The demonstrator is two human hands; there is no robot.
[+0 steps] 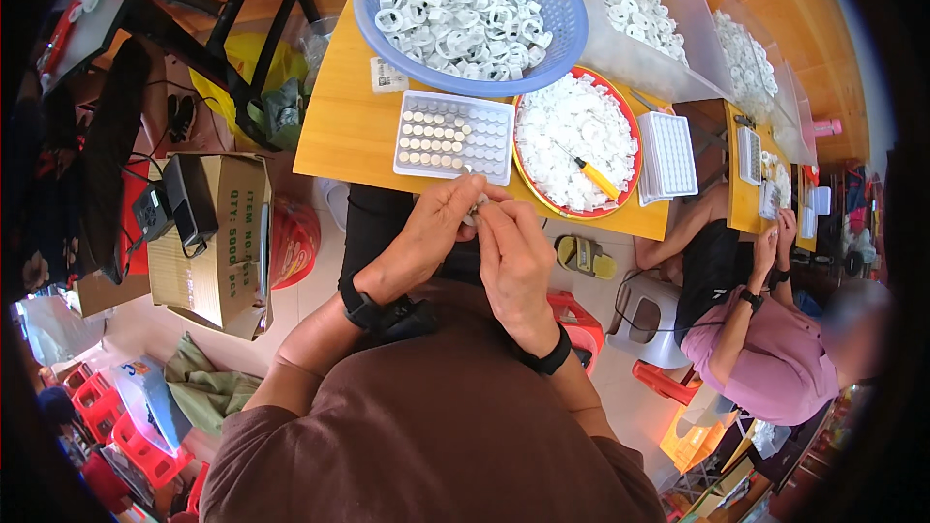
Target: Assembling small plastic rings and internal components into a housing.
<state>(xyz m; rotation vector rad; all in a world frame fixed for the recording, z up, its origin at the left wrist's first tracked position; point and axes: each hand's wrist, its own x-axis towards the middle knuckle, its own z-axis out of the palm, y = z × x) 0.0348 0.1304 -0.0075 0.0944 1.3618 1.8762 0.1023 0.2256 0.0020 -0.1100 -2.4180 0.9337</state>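
My left hand (433, 232) and my right hand (520, 261) meet in front of my chest, just off the table's near edge. The fingers of both are closed on a small whitish plastic part (472, 219), mostly hidden by the fingertips. Just beyond them lies a white compartment tray (492, 167), with small round cream pieces (432, 133) filling its left part. Right of it, a red-rimmed round tray (635, 167) holds a heap of small white plastic pieces (572, 126). A yellow-handled tool (598, 179) with a thin shaft rests on that heap.
At the back of the table (329, 140) stands a blue basket (363, 15) full of whitish plastic rings. Stacked white trays (668, 160) and a clear bin (697, 73) are on the right. A co-worker (765, 358) sits right. An open cardboard box (208, 252) stands left.
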